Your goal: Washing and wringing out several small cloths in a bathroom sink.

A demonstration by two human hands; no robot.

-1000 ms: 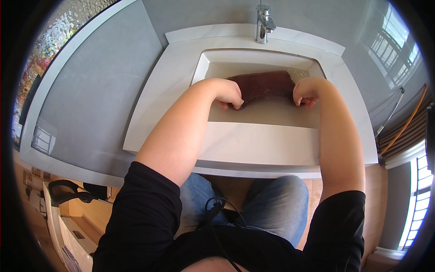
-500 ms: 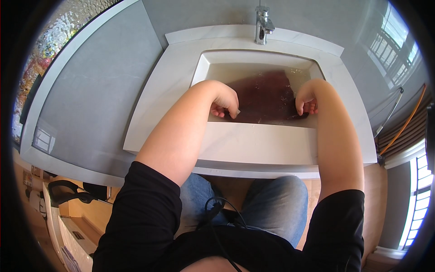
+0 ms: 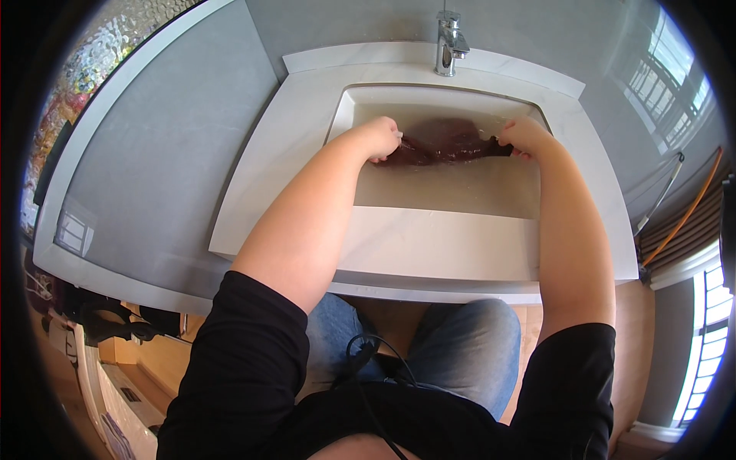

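A dark maroon cloth (image 3: 448,142) lies bunched in cloudy water, stretched sideways between my two hands. My left hand (image 3: 383,139) is closed on its left end, near the left side of the white sink (image 3: 445,93). At the other end, my right hand (image 3: 525,136) grips a darker corner of the cloth close to the basin's right wall. Part of the cloth sits under the water, so its full shape is hidden; I cannot tell what kind of cloth item it is.
A chrome faucet (image 3: 449,46) stands behind the basin on the white marbled countertop (image 3: 307,115). Grey panels are at the left and behind. On the right hang an orange cord (image 3: 682,207) and a pale rod. An open wooden drawer (image 3: 146,376) shows at lower left.
Both hands have moved away from me toward the back of the basin, drawing the cloth with them. It was spread wide and flat; now it is gathered into a narrow band.
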